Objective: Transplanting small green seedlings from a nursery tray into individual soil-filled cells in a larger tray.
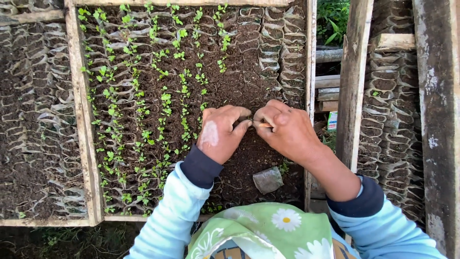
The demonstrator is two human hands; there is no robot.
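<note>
The left hand point(219, 133) rests knuckles-up on dark soil point(249, 81) near the centre of the view, its fingers curled together and its fingertips meeting those of the right hand; whether it pinches anything I cannot tell. A pale smear of dried dirt marks its back.

At nine o'clock from the hands lies a bed point(33, 120) of soil-filled plastic bags with no plants. A wooden frame point(82, 124) runs between it and the middle bed, where rows of small green seedlings point(143, 105) stand in bags, from ten o'clock down to seven o'clock of the left hand. At twelve o'clock the soil is bare, and empty-looking bags point(278, 43) sit at one o'clock.

The right hand point(287, 130), at three o'clock of the left and touching it, is closed on a thin orange stick point(264, 125), whose tip shows between the two hands. At five o'clock of the left hand a loose bag point(267, 180) lies on the soil. Farther toward three o'clock stand wooden posts point(352, 81) and more bags point(388, 134). At six o'clock, light blue sleeves point(170, 211) and a green daisy-print cloth point(268, 230) fill the lower edge.
</note>
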